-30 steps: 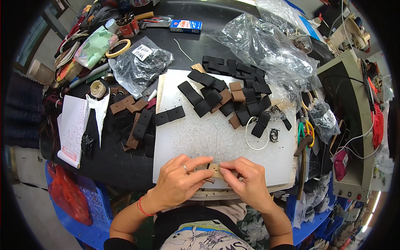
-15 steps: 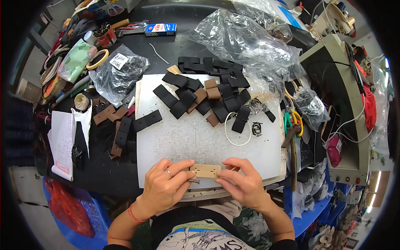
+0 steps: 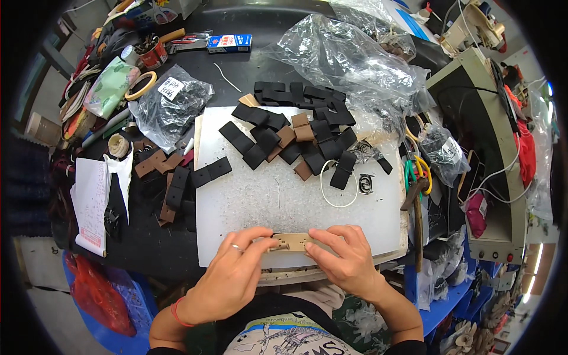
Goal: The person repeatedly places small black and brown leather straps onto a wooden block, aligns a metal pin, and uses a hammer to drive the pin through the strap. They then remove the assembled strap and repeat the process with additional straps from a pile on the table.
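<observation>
Near the front edge of the white board, a small tan strip with several small holes is between my hands. My left hand is closed in a pinch at the strip's left end, with a thin metal pin with a wider head sticking out from its fingertips across the strip. My right hand pinches the strip's right end between thumb and fingers. Beyond my hands lies a pile of black folded strap pieces, with brown strap pieces among them.
A white ring and a dark metal buckle lie right of the pile. A hammer rests by the board's right edge. Clear plastic bags are at the back, a notepad at the left.
My right fingers have closed onto the strip's right end. The metal pin in my left hand has shifted right and up, over the strip's face.
</observation>
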A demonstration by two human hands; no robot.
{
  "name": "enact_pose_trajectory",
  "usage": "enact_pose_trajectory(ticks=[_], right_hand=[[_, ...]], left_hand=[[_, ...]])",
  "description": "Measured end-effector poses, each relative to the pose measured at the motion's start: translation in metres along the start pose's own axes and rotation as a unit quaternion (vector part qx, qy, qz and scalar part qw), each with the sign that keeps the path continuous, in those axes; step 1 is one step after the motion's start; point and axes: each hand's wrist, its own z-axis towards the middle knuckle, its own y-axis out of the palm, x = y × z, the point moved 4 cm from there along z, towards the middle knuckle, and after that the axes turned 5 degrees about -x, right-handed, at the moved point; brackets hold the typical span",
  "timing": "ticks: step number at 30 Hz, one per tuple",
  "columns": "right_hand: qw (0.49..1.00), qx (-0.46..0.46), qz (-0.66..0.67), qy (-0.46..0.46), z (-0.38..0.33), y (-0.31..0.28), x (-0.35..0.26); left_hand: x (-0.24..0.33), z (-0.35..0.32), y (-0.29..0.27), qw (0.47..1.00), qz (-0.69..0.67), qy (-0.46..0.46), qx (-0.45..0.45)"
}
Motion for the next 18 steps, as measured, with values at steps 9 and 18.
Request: enact_pose_trajectory(ticks=[9, 18], right_hand=[[1.0, -0.006, 0.019, -0.007, 0.002, 0.0, -0.001], [1.0, 0.004, 0.027, -0.006, 0.0, 0.002, 0.0]], left_hand=[[-0.015, 0.015, 0.04, 0.95, -0.31, -0.04, 0.01], [-0.024, 0.014, 0.046, 0.94, -0.333, -0.076, 0.004]])
